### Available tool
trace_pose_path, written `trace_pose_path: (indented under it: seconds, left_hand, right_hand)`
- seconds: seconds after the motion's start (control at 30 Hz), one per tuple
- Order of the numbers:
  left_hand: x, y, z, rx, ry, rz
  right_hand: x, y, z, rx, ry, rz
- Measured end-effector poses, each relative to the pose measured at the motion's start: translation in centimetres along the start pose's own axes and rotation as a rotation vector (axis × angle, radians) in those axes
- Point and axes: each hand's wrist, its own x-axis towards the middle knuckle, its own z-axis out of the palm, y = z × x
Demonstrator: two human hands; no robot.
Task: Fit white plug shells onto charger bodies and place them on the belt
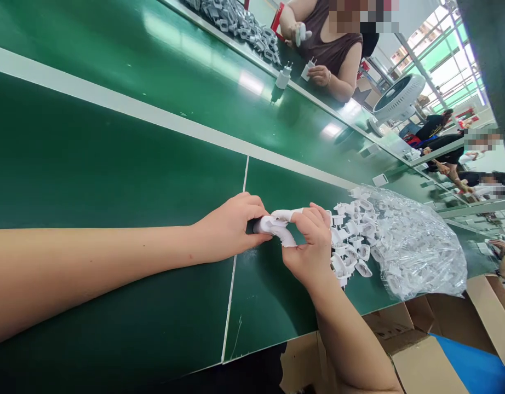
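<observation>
Over the green table, my left hand (236, 224) pinches a small white plastic part (265, 224) between thumb and fingers. Opposite it, my right hand (310, 241) has its thumb and forefinger closed about the same part; both fingertips look wrapped in white covers. The fingers hide much of the part, so its exact kind cannot be made out. Just beyond my right hand lies a loose pile of white plug-like plastic pieces (351, 235), spilling from a clear plastic bag (420, 246).
A green conveyor belt (187, 71) runs past a pale rail (113, 112). On it stands a white plug adapter (283, 77). Across sits a co-worker (338, 60) holding white pieces, beside a heap of parts (240, 24). Cardboard boxes (425, 355) stand below the table's near edge.
</observation>
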Motion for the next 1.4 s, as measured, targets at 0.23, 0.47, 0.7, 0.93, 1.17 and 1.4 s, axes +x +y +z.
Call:
trace_pose_path:
  seconds: [0.23,0.47,0.7,0.93,1.17,1.4]
  left_hand:
    - [-0.7,0.2,-0.3,-0.034,0.136,0.066]
    - [-0.9,0.1,-0.5,0.045,0.295,0.332]
    - [-1.0,0.6,-0.7,0.077,0.299,0.343]
    - [-0.9,0.3,-0.5,-0.034,0.221,0.193]
    - [0.1,0.9,-1.0,-0.086,0.224,-0.357]
    - [4.3,1.9,-3.5,-0.218,0.243,-0.555]
  right_hand:
    - [0.0,1.0,-0.3,0.488,-0.103,0.206]
    - [0.2,0.3,-1.0,0.350,0.053,-0.022]
    - [0.3,0.2,-1.0,0.282,0.085,-0.078]
    - [0.2,0.4,-1.0,0.263,-0.010,-0.002]
    - [0.8,4.7,-2.7,-0.039,-0.063,0.441]
    - [1.4,6.9,-4.2,-0.413,-0.429,0.794]
